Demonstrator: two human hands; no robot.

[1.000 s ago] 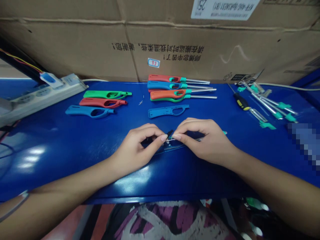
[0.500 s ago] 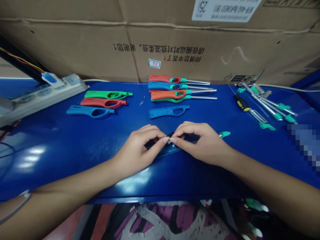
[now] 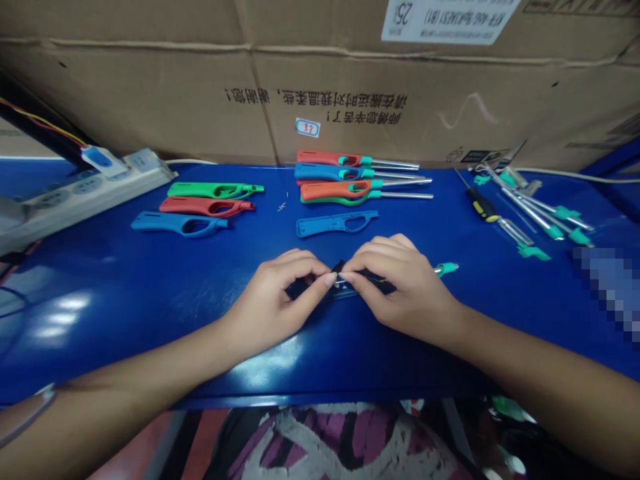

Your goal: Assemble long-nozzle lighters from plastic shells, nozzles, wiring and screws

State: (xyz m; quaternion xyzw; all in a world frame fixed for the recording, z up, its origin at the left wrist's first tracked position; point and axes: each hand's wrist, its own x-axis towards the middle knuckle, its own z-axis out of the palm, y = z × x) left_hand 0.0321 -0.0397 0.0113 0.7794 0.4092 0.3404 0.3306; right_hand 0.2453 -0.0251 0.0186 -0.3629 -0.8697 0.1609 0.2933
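My left hand [image 3: 283,290] is closed in a pinch, thumb against forefinger, at a thin pale wire-like piece [image 3: 341,282]. From the other side my right hand [image 3: 405,277] pinches at the same piece, its fingertips almost meeting the left ones. A small black part [image 3: 339,266] shows just behind the fingertips. Under both hands lies a blue lighter shell [image 3: 345,292], mostly hidden by the fingers. A teal-green tip [image 3: 447,268] sticks out beyond my right hand. Behind the hands rests an open blue shell half [image 3: 320,225].
Several stick lighters with metal tubes [image 3: 345,175] are stacked at the back. Green, red and blue lighter handles [image 3: 163,221] lie left, near a power strip [image 3: 75,193]. A screwdriver [image 3: 481,205] and loose metal tubes [image 3: 537,212] lie right. A cardboard box [image 3: 175,100] stands behind.
My right hand has turned a little, its knuckles now higher. The thin pale piece and the black part show more clearly between the fingertips. The left hand has hardly moved.
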